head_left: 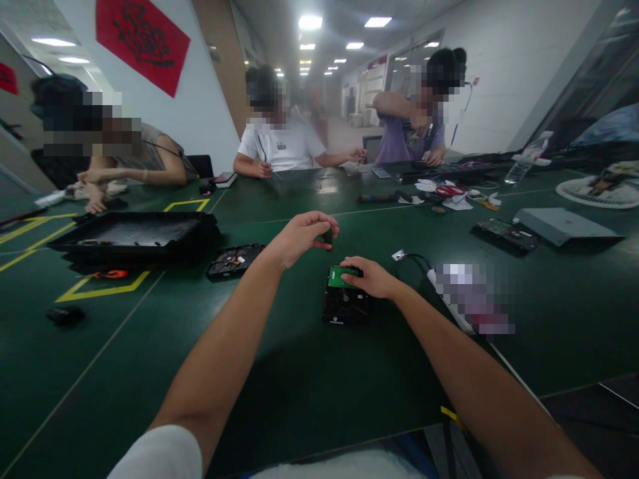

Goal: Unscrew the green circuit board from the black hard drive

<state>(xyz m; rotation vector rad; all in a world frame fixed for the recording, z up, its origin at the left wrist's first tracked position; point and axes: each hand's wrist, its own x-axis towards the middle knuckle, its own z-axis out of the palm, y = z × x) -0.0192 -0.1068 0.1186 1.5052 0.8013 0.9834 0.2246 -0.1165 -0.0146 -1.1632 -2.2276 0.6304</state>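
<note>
A hard drive [345, 306] lies on the table in front of me, its green circuit board [337, 276] facing up at the far end. My right hand [367, 276] grips the drive's far right part, fingers curled over the board. Above and beyond the drive, my left hand [312, 234] is raised, with thumb and fingers closed on a small dark object [328, 238]. Its kind cannot be made out, as the fingers cover part of it. To the left of my left forearm lies another opened drive casing [234, 260].
Black trays [134, 233] stand stacked at left, near an orange tool [110, 273] and a dark mouse-like object [65, 315]. A power strip [452, 303], circuit board [505, 236], grey metal box [568, 227] and water bottle [528, 159] lie rightward. Several people work across the table.
</note>
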